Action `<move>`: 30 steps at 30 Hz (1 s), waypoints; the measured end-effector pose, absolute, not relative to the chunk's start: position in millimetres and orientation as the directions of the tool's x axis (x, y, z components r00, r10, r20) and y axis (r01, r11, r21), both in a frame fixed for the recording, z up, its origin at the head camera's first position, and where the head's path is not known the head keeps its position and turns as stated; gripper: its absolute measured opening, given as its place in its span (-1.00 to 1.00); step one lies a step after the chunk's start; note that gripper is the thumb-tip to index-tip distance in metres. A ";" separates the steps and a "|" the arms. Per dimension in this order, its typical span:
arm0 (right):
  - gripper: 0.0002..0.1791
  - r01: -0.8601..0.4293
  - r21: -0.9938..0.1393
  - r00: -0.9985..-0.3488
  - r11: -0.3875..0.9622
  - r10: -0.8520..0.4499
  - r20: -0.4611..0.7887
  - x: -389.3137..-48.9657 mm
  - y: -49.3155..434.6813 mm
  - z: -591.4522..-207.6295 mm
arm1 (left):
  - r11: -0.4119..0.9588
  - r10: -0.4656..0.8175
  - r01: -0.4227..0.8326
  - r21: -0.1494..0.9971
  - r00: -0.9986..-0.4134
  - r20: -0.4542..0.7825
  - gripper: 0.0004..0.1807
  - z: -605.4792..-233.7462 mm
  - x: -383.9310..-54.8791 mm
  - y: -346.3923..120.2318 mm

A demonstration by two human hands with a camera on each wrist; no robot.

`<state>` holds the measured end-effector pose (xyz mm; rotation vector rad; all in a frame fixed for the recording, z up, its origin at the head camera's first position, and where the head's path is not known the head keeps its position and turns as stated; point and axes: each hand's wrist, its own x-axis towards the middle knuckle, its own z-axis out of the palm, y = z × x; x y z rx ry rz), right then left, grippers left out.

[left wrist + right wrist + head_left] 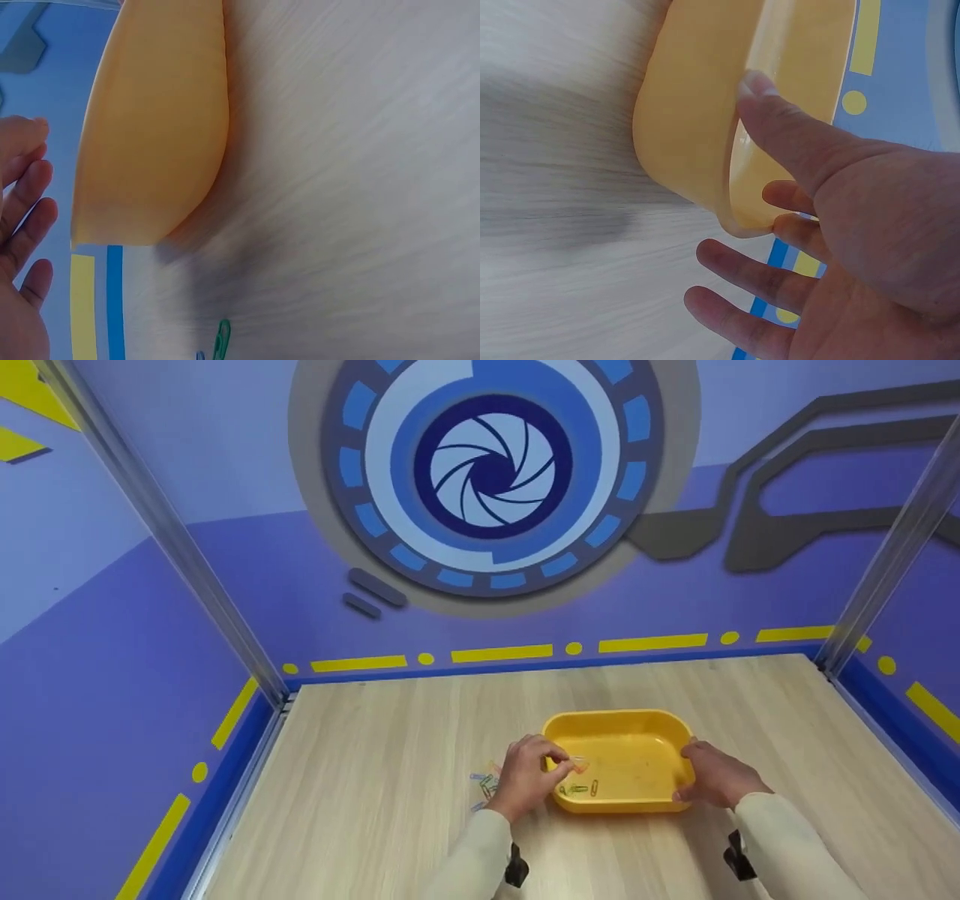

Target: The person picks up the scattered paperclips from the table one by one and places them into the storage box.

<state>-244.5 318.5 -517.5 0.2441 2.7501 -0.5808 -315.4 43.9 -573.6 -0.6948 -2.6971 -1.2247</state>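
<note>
Cream sleeves (472,855) are seen nearest the camera in the head view, with a black wrist device (516,865) visible at the inner side of each. By the left hand (529,776), an orange paper clip (580,767) is pinched between thumb and index finger, above the left end of a yellow plastic tray (622,807). By the right hand (720,776), the tray is grasped at its right end. It is set right of the middle of the wood-grain bench (375,780), apart from the rear and right edges. Several paper clips (579,789), green and orange-red, are gathered in the tray's front left corner. Loose clips (478,776) of mixed colours are scattered on the bench just left of the left hand, partly hidden by it. Beyond the rear edge, a purple panel (247,562) is printed with a lens-shutter emblem (493,472).

In the left wrist view, the left hand is partly cut off, and the pinched clip cannot be made out. The tray's outer wall is shown beside it; a green clip (221,339) is seen on the bench.

In the right wrist view, the thumb (787,139) is laid on the tray's rim, and two fingers are held out clear of it.
</note>
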 end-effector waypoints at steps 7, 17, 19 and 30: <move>-0.05 0.201 -0.370 -0.937 0.907 0.067 -0.344 -244.3 321.9 -519.7 | 0.530 0.399 0.480 0.699 -0.868 0.294 -0.78 -574.2 -315.7 33.0; -0.02 0.195 -0.358 -0.934 0.913 0.062 -0.352 -245.8 321.1 -514.2 | 0.462 0.421 0.486 0.742 -0.857 0.298 -0.71 -577.8 -315.4 3.5; -0.02 0.195 -0.358 -0.934 0.913 0.062 -0.351 -245.7 321.0 -513.9 | 0.445 0.417 0.483 0.754 -0.857 0.302 -0.70 -579.6 -315.9 -2.9; 0.01 0.241 -0.391 -0.934 0.888 0.102 -0.343 -244.4 322.2 -520.1 | 0.424 0.408 0.458 0.782 -0.867 0.286 -0.64 -590.5 -321.1 -35.6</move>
